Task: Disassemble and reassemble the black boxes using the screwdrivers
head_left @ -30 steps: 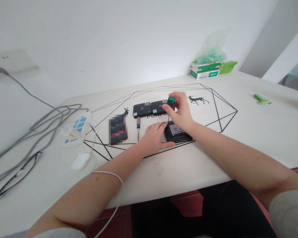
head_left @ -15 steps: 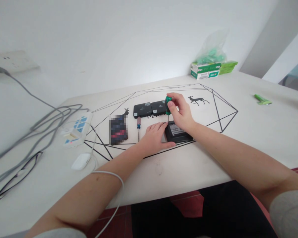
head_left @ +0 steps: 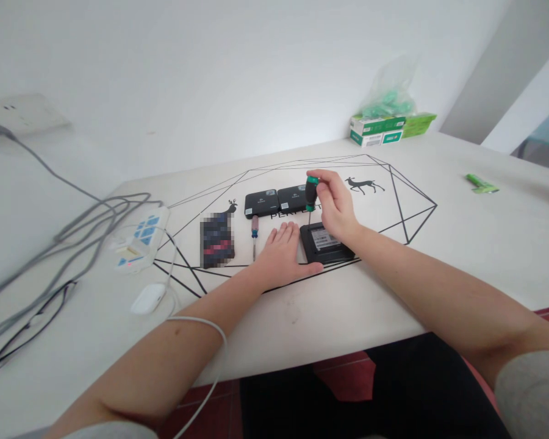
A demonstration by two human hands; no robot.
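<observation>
My right hand [head_left: 337, 204] grips the green and black handle of a screwdriver [head_left: 311, 194], held upright. The shaft points down at the back left corner of a black box-shaped device [head_left: 326, 253] with a white label on top. My left hand [head_left: 281, 256] lies flat on the table at the device's left side, fingers stretched out and thumb by its front edge. Behind are two flat black boxes [head_left: 261, 203] side by side. A second screwdriver [head_left: 255, 230] with a reddish clear handle lies left of my left hand.
A blurred-out dark item [head_left: 217, 241] lies at left, near a white power strip [head_left: 144, 238], grey cables, a white charger [head_left: 149, 298] and glasses [head_left: 30, 329]. Green-white boxes [head_left: 377, 129] with a plastic bag stand at the back right; a green wrapper [head_left: 482, 183] lies far right.
My left fingers have moved left, off the device's back left corner, and now lie on the table. The fingers of my right hand have shifted on the screwdriver handle.
</observation>
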